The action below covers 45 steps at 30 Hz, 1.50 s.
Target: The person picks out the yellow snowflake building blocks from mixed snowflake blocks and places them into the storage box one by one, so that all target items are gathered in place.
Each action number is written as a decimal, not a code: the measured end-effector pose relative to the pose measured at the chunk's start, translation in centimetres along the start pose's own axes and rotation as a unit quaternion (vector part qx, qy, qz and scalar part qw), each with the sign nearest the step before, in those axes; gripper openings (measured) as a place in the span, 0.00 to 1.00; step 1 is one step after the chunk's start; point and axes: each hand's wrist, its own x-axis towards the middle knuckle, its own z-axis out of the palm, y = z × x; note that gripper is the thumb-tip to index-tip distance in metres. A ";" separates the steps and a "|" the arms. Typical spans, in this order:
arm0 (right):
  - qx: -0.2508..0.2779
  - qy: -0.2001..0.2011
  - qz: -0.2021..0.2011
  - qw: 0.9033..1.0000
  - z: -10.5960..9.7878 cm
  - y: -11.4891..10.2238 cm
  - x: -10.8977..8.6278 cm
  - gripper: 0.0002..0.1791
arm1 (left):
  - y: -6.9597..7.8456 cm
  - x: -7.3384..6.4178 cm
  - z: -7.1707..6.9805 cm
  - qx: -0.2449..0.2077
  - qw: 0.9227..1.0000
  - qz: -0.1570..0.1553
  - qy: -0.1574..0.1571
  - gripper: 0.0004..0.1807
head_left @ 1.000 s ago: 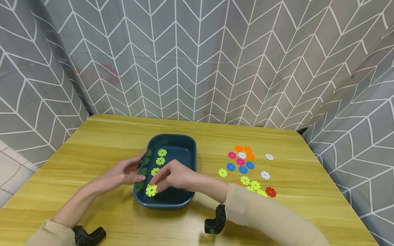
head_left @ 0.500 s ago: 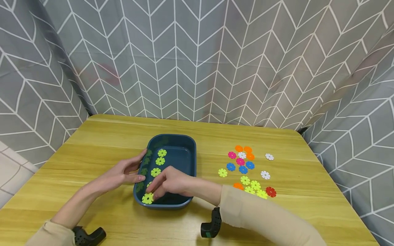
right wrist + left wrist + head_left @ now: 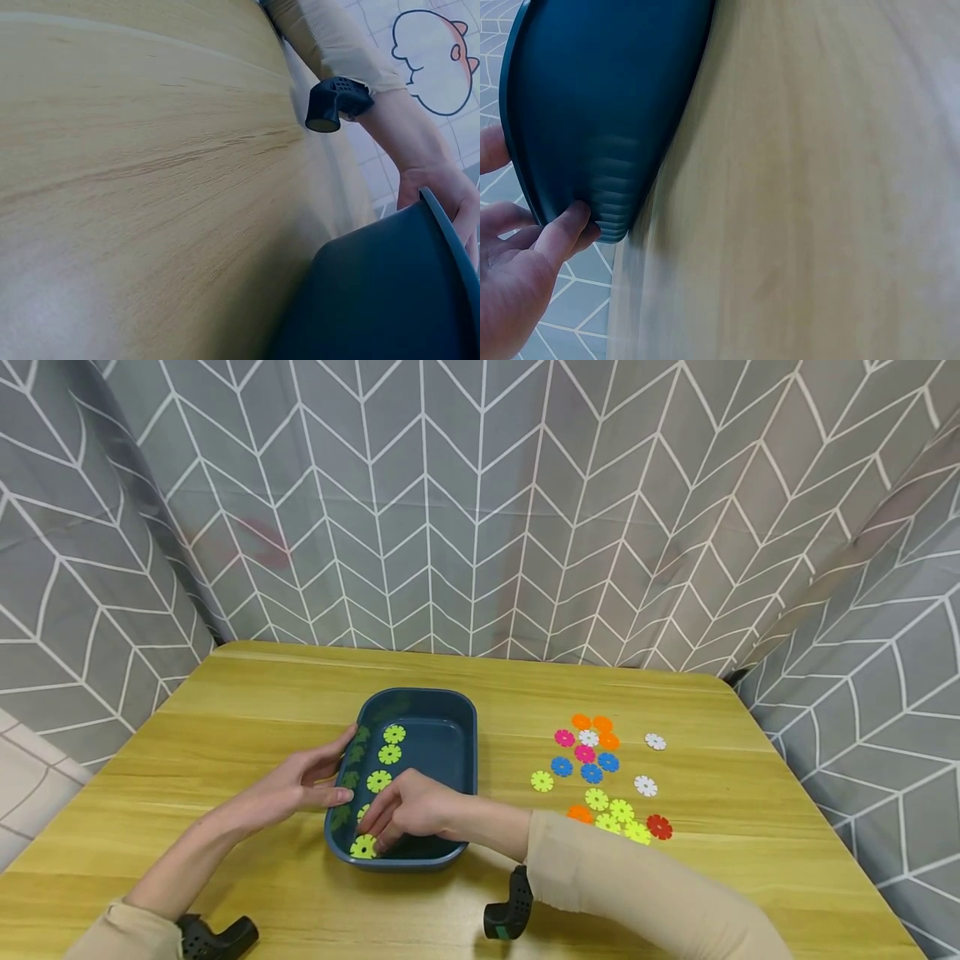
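Note:
A dark blue plastic bin (image 3: 442, 752) stands on the wooden table, left of centre. My left hand (image 3: 303, 781) grips its left wall, and in the left wrist view the fingers (image 3: 570, 225) press against the outer side. Inside the bin, a column of yellow-green snowflake discs (image 3: 378, 781) runs along the left side, one partly covered by fingers. My right hand (image 3: 420, 810) reaches in over the near half and pinches a yellow-green disc (image 3: 363, 847) by its right edge, in the near left corner. In the right wrist view the bin's wall (image 3: 382, 292) hides the fingertips.
Loose discs lie right of the bin: orange ones (image 3: 602, 724), pink ones (image 3: 564, 738), blue ones (image 3: 591, 773), white ones (image 3: 646, 786), a red one (image 3: 659, 827) and more yellow-green ones (image 3: 621, 811). A patterned curtain (image 3: 480, 510) hangs behind the wooden table (image 3: 270, 693).
My right hand has moved the pinched disc toward the near left corner of the bin, then shifted it slightly right. The left hand stays on the bin's wall.

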 end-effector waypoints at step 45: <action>-0.056 0.099 -0.001 0.994 0.4 -0.1 -0.2 0.04 | -0.1 0.1 0.0 -0.014 1.000 -0.008 -0.002 0.47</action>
